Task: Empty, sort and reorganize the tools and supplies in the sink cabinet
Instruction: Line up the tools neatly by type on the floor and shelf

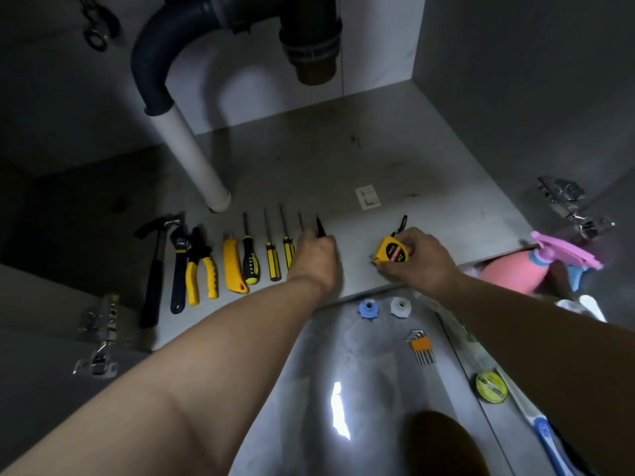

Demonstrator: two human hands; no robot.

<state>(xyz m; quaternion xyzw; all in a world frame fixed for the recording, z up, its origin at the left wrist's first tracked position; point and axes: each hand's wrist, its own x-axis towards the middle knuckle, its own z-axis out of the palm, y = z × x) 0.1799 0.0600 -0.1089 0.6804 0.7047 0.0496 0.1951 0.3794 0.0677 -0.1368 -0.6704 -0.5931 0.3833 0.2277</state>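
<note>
Under the sink: a white pipe (202,166) comes down to the cabinet floor (429,214), with a black hose (154,63) joined to its top.
Row: in front of the pipe, from left to right, lie a hammer (151,269), wrench (178,266), pliers (201,269), knife (233,266) and three screwdrivers (273,259), side by side, tips toward the back.
In the way: the left hand (314,259) covers the row's right end; only a thin shaft and a black tip show past it.
Left hand: right of the pipe, fingers curled down onto the black-tipped tool (320,228), handle hidden.
Right hand (419,259): farther right of the pipe, thumb and fingers closed round the tape (391,254).
Tape: yellow case, red-and-black label, black loop at its back; whether it touches the floor I cannot tell.
Around: a pink bottle (508,269) far right of the pipe at the cabinet's edge; blue and white fittings (368,308) and hex keys (420,345) outside the cabinet, nearer the person than the pipe; metal hinges (567,201) on either side.
</note>
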